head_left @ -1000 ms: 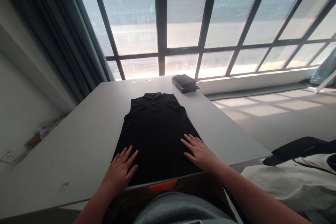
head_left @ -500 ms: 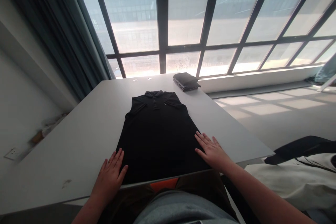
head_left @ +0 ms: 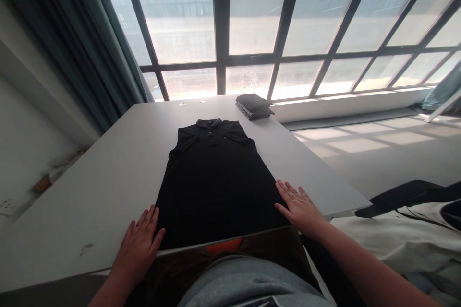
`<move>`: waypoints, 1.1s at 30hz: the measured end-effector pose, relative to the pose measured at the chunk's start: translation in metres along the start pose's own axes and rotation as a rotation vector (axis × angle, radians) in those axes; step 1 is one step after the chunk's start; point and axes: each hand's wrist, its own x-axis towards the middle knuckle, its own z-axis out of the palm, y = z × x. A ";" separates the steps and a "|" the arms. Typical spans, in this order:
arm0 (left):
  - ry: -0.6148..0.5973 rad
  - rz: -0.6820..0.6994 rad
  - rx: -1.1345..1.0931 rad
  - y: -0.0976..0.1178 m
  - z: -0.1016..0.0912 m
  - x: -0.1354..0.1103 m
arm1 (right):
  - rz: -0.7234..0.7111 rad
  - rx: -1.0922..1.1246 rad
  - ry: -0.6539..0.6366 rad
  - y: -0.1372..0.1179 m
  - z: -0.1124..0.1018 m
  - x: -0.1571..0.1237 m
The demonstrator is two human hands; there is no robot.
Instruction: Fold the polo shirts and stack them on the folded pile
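A black polo shirt [head_left: 216, 182] lies flat, front up, on the white table [head_left: 115, 163]. Its collar points toward the window and its hem reaches the near table edge. Both sleeves are folded inward over the chest. My left hand [head_left: 139, 240] rests flat at the shirt's lower left side, fingers stretched out and touching the edge of the cloth. At the lower right side, my right hand [head_left: 300, 207] lies with fingers spread, fingertips on the shirt's border. Neither hand grips the fabric.
A stack of folded dark clothes [head_left: 254, 106] sits at the table's far right corner. Behind stand tall windows [head_left: 252, 9] and a dark curtain [head_left: 72, 33] on the left. Pale cloth with a black strap [head_left: 399, 235] lies at the right, beyond the table.
My hands have moved slightly apart, the left one leftward and the right one rightward, along the shirt's lower sides. The view has shifted a little.
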 end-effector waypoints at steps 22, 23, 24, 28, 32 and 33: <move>-0.168 -0.062 -0.119 0.110 -0.021 0.272 | -0.218 0.075 -0.069 -0.139 -0.033 0.238; -0.163 -0.080 -0.126 0.104 -0.017 0.270 | -0.213 0.070 -0.075 -0.133 -0.030 0.238; -0.154 -0.093 -0.125 0.098 -0.014 0.268 | -0.205 0.065 -0.081 -0.125 -0.029 0.237; -0.142 -0.117 -0.101 0.080 -0.011 0.261 | -0.104 0.058 -0.095 -0.095 -0.025 0.237; -0.151 -0.120 -0.100 0.067 -0.011 0.254 | 0.016 0.061 -0.075 -0.072 -0.022 0.240; -0.150 -0.118 -0.098 0.064 -0.011 0.253 | 0.047 0.062 -0.066 -0.068 -0.021 0.241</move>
